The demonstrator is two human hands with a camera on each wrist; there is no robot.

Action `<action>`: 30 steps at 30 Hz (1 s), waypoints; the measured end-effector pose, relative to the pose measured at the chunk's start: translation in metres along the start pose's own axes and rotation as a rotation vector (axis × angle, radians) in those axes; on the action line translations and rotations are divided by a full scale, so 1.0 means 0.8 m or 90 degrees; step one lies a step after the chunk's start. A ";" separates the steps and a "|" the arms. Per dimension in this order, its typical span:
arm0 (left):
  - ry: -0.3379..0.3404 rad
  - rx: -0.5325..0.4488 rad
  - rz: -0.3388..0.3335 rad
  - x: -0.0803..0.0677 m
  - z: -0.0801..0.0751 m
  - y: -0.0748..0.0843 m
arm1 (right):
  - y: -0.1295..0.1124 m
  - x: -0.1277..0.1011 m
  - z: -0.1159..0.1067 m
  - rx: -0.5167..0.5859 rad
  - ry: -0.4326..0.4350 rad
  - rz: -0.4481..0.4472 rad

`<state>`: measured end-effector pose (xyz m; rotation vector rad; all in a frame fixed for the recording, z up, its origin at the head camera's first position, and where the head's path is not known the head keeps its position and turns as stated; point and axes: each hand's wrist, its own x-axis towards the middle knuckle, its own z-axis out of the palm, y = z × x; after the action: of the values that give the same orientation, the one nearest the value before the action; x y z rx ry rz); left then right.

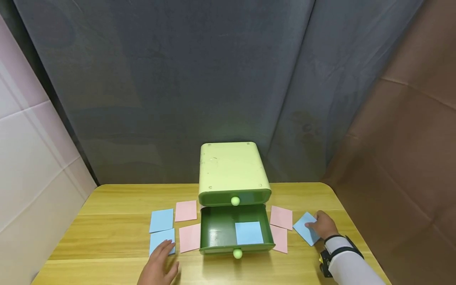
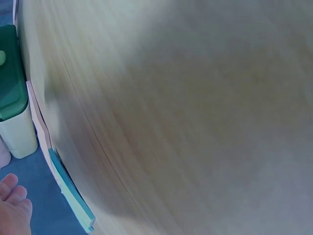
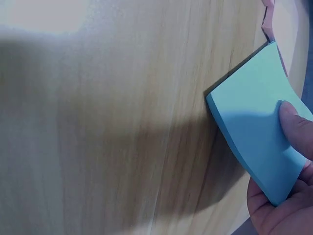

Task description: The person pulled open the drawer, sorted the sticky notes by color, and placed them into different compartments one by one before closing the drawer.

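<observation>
At the right, my right hand (image 1: 325,225) pinches a blue sticky-note pad (image 3: 249,117) by one corner, thumb on top and fingers beneath. The pad is turned like a diamond near the tabletop. My left hand (image 1: 159,266), fingers loosely bent, is over the near edge of another blue pad (image 1: 159,238); whether it touches is unclear. A further blue pad (image 1: 161,220) lies just behind that one. In the middle is a green cabinet (image 1: 233,166) with its lower drawer (image 1: 218,225) pulled out. One blue pad (image 1: 249,232) lies inside the drawer.
Two pink pads (image 1: 186,210) lie left of the drawer. Two more pink pads (image 1: 281,217) lie on its right, close to the held blue pad. The upper drawer, with a round knob (image 1: 235,201), is closed. A grey curtain (image 1: 178,99) hangs behind the wooden table (image 1: 114,233).
</observation>
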<state>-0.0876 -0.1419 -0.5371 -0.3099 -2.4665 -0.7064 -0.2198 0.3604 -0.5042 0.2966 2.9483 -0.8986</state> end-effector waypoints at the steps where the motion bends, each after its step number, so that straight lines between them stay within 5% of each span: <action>1: 0.001 -0.001 0.001 0.000 0.000 0.000 | 0.000 -0.001 -0.001 0.000 0.000 0.001; 30: -0.018 -0.021 -0.037 0.000 -0.009 0.010 | -0.007 -0.038 -0.022 0.046 0.007 -0.048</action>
<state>-0.0820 -0.1394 -0.5285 -0.2628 -2.5021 -0.7730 -0.1907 0.3605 -0.4837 0.1948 2.9588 -1.0181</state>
